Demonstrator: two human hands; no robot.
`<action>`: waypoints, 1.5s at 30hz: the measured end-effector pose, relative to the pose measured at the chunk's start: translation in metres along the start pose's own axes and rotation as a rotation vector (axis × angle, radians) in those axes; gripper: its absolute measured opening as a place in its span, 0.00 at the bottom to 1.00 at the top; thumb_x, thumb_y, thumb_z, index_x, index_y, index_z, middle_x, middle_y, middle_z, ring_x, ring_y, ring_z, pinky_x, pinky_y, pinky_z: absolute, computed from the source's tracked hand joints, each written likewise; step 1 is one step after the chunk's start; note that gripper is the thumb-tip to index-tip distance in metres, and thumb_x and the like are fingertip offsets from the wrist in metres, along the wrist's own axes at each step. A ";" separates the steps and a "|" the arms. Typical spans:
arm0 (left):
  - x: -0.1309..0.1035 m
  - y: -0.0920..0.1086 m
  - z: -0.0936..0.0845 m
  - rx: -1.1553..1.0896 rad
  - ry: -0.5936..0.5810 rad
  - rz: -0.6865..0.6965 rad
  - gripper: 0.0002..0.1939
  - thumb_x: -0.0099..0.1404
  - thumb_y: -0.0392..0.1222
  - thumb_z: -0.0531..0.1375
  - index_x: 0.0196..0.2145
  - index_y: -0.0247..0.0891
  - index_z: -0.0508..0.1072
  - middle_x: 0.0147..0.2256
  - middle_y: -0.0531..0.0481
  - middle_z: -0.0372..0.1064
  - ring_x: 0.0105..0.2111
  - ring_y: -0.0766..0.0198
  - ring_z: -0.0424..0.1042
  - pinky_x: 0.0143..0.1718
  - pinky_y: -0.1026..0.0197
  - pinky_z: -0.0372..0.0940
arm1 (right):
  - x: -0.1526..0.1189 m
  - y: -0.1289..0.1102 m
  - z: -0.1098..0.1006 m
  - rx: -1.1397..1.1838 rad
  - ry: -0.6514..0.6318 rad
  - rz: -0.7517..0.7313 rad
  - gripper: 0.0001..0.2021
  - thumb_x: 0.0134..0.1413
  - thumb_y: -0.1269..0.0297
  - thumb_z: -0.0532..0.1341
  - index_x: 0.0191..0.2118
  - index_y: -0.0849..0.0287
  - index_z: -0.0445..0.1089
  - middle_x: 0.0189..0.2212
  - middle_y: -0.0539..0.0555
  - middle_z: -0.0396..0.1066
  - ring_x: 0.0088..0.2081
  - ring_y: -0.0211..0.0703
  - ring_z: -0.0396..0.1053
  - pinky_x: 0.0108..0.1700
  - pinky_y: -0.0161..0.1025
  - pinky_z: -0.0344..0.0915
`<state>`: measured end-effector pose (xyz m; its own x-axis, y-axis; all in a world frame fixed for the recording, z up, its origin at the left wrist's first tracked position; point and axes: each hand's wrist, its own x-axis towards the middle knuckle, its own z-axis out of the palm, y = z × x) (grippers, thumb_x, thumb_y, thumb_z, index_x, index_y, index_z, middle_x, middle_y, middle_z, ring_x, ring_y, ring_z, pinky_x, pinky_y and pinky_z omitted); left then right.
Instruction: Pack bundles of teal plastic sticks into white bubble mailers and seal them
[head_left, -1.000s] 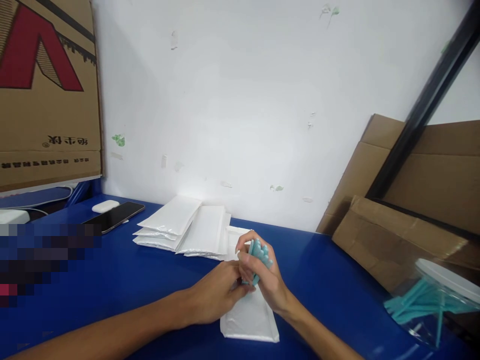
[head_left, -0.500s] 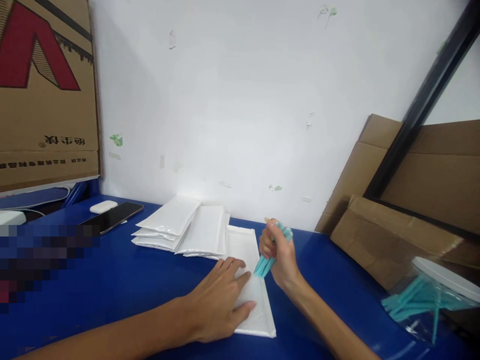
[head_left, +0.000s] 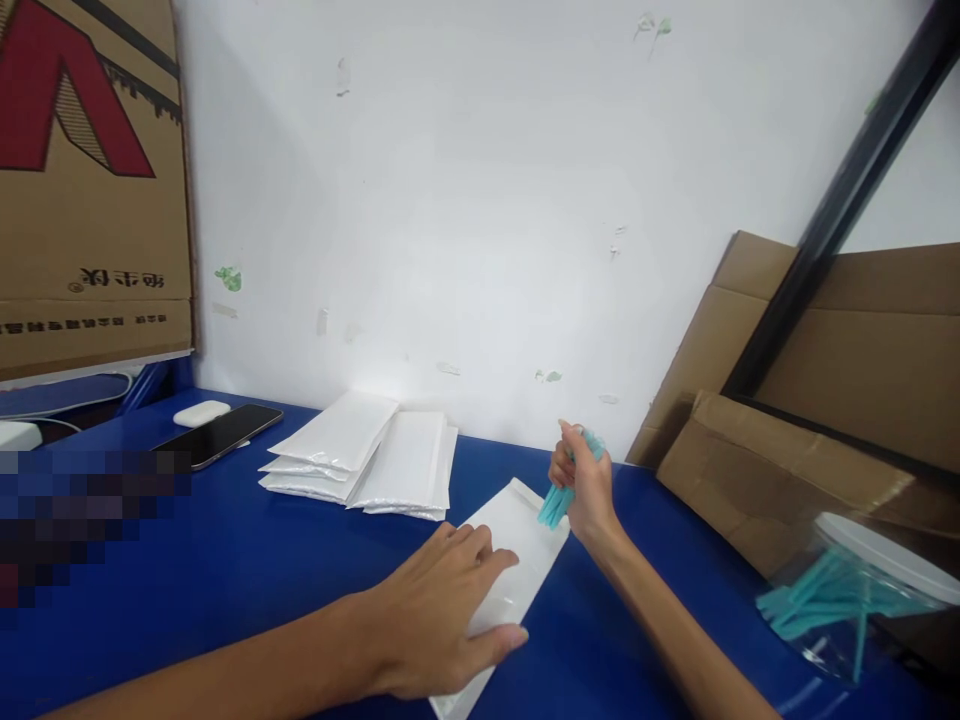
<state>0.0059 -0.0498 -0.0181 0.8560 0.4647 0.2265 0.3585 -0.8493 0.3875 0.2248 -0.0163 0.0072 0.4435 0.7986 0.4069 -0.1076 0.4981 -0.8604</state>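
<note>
A white padded envelope (head_left: 517, 520) lies slanted on the blue table, its far end pointing up and to the right. My left hand (head_left: 454, 620) rests across its near half, fingers and thumb spread. In my closed right hand (head_left: 589, 490) is a bundle of thin teal sticks (head_left: 555, 507), their lower ends angled down over the envelope's far right corner. I cannot make out whether the sticks touch the paper. Behind my left hand, more white padded envelopes (head_left: 337, 435) sit in two overlapping piles.
At right, a clear jar (head_left: 847, 600) with a white lid (head_left: 892, 560) leans over, holding several teal sticks. Folded cardboard (head_left: 780, 480) stands behind it. A phone (head_left: 229, 435) and a small white case (head_left: 202, 413) are at the left, below a large printed carton (head_left: 97, 230).
The envelope under my left hand has turned clockwise and shifted nearer to me. My right hand, still gripping the teal sticks, has moved right and slightly up.
</note>
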 end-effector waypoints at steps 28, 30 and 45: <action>-0.007 -0.007 0.010 -0.055 -0.138 -0.235 0.42 0.65 0.65 0.50 0.68 0.38 0.49 0.69 0.33 0.26 0.67 0.35 0.33 0.62 0.33 0.44 | -0.001 0.016 0.000 -0.092 -0.085 0.088 0.23 0.55 0.52 0.64 0.22 0.55 0.50 0.15 0.40 0.44 0.17 0.30 0.41 0.19 0.32 0.46; -0.006 -0.007 0.011 -0.072 -0.151 -0.265 0.41 0.66 0.65 0.50 0.69 0.41 0.46 0.69 0.35 0.27 0.67 0.37 0.32 0.63 0.33 0.42 | 0.000 0.018 -0.001 -0.093 -0.094 0.100 0.23 0.54 0.52 0.64 0.22 0.55 0.51 0.15 0.39 0.45 0.17 0.29 0.42 0.19 0.32 0.46; -0.001 -0.009 0.019 -0.029 -0.038 -0.281 0.36 0.68 0.56 0.50 0.68 0.37 0.51 0.68 0.36 0.41 0.67 0.42 0.40 0.64 0.38 0.45 | -0.002 0.037 -0.002 -0.222 -0.219 0.325 0.23 0.49 0.50 0.66 0.23 0.55 0.51 0.15 0.39 0.46 0.17 0.29 0.42 0.19 0.31 0.44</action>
<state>0.0092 -0.0472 -0.0389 0.7381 0.6707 0.0732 0.5734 -0.6807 0.4559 0.2220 0.0001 -0.0262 0.2166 0.9662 0.1397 -0.0058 0.1443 -0.9895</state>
